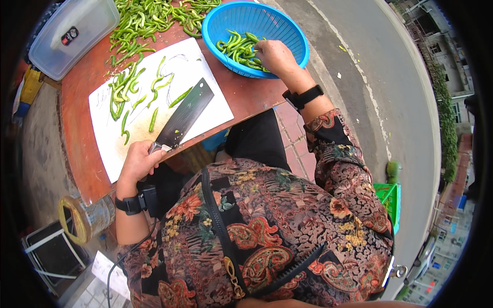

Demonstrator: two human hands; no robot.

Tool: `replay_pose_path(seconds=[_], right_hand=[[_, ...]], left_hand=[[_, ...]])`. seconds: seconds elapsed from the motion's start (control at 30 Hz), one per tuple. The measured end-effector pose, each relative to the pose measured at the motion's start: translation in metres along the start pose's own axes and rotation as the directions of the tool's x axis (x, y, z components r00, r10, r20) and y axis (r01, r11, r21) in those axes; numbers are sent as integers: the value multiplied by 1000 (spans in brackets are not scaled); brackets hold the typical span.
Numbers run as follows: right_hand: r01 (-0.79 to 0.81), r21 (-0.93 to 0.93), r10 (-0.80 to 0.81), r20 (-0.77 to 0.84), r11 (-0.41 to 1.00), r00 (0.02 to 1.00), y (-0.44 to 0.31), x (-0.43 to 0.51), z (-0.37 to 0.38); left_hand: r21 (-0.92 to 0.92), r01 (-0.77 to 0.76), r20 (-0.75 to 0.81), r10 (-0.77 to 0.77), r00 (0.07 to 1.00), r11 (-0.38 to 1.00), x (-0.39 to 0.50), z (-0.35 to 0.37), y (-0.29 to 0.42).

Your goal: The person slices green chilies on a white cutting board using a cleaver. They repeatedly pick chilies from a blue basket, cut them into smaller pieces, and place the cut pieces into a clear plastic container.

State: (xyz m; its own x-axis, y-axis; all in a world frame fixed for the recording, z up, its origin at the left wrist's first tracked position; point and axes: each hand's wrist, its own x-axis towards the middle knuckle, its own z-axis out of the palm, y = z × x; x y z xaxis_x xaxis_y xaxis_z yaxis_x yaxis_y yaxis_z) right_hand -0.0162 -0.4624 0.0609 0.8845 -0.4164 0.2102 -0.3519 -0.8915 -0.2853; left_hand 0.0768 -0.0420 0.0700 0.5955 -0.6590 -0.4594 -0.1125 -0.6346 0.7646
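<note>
My left hand (140, 159) grips the handle of a cleaver (185, 111), whose broad dark blade lies over the lower right part of a white cutting board (210, 81). Green chili peppers (125, 86) lie scattered on the board, one long piece right beside the blade. My right hand (275, 56) reaches into a blue plastic colander (285, 25), its fingertips at the green peppers (238, 48) inside. Whether those fingers hold a pepper is hidden. The colander stands right of the board, near the table edge.
A heap of green peppers (146, 17) covers the far part of the red-brown table (77, 127). A translucent plastic box (77, 34) stands at the far left. Below the table are a roll-like object (83, 219) and a folded black chair (54, 254). A green crate (387, 200) stands by the road.
</note>
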Motion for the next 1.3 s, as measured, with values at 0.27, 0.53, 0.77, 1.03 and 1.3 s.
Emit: replay_pose_path(seconds=[0.27, 0.53, 0.77, 1.03, 1.3], right_hand=[[45, -159, 24, 408, 986, 913, 42, 25, 27], [154, -146, -181, -194, 977, 964, -2, 8, -19], [622, 178, -593, -195, 762, 782, -126, -55, 74], [506, 431, -383, -343, 747, 858, -133, -72, 121], [453, 446, -349, -299, 772, 888, -137, -63, 123]], left_hand=[[0, -63, -507, 54, 860, 998, 33, -30, -23], [-448, -265, -552, -30, 834, 854, 37, -25, -63], [-492, -298, -534, -13, 845, 818, 36, -23, -65], [-489, -242, -505, -46, 862, 838, 35, -23, -62], [-321, -189, -342, 73, 937, 928, 9, -5, -41]])
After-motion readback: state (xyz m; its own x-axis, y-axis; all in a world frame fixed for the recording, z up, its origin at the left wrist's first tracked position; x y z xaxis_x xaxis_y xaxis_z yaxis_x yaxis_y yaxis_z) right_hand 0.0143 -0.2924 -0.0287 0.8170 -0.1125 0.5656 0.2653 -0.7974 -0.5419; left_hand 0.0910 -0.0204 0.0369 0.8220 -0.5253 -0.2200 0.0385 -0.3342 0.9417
